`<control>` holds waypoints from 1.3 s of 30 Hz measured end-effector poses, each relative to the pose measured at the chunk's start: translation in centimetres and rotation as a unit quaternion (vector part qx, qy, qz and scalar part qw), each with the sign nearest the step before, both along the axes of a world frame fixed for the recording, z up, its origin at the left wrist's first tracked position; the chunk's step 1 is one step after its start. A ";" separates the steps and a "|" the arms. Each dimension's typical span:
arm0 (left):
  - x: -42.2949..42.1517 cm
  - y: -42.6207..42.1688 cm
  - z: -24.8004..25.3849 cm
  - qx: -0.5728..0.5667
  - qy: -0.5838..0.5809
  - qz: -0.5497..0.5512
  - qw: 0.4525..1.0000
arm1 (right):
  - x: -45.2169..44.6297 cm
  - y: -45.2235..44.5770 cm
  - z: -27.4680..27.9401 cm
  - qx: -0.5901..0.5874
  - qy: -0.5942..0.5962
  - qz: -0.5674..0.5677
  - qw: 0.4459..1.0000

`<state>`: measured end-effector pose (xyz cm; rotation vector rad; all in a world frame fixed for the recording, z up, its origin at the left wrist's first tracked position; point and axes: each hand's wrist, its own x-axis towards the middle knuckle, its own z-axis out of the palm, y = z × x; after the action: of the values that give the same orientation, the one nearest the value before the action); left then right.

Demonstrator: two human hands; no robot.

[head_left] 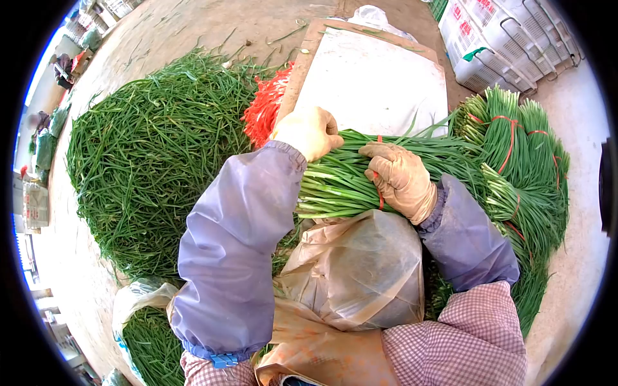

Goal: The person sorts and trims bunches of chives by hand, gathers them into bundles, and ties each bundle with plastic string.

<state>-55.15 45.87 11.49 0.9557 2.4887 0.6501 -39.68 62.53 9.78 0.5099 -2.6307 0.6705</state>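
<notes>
A bundle of long green stalks [335, 192] lies across the plastic-covered lap [360, 270], pale ends to the left, with a red band [380, 197] around it. My left hand [308, 133], in a pale glove, has its fingers closed at the bundle's upper left edge; what they pinch is too small to tell. My right hand [400, 180], in a soiled glove, is curled over the bundle at the band. Behind both hands stands a white board with a wooden frame [380, 74]. Red strips [267, 106] hang beside the board's left edge.
A large heap of loose green stalks [154, 154] fills the left. Banded bundles [521, 148] are stacked on the right. White crates [502, 38] stand at the upper right. An open bag of greens [151, 341] sits lower left. People are far off at the left edge.
</notes>
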 end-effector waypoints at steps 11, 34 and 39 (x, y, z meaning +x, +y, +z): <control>-4.1 -8.5 -6.5 0.325 -0.112 0.420 0.840 | 0.2 0.4 -0.3 -0.051 -0.013 -0.004 0.999; 6.2 4.9 -1.2 -0.083 0.292 -0.025 0.952 | 4.2 -6.4 5.5 -0.719 -0.231 -0.173 0.633; 6.1 6.4 -2.6 -0.032 0.300 0.040 0.952 | 10.1 -5.5 -3.9 -0.762 -0.260 -0.183 0.564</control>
<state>-49.10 52.23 8.85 1.1684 3.0650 0.3245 -29.63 57.06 5.88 -0.8394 -1.3097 2.6260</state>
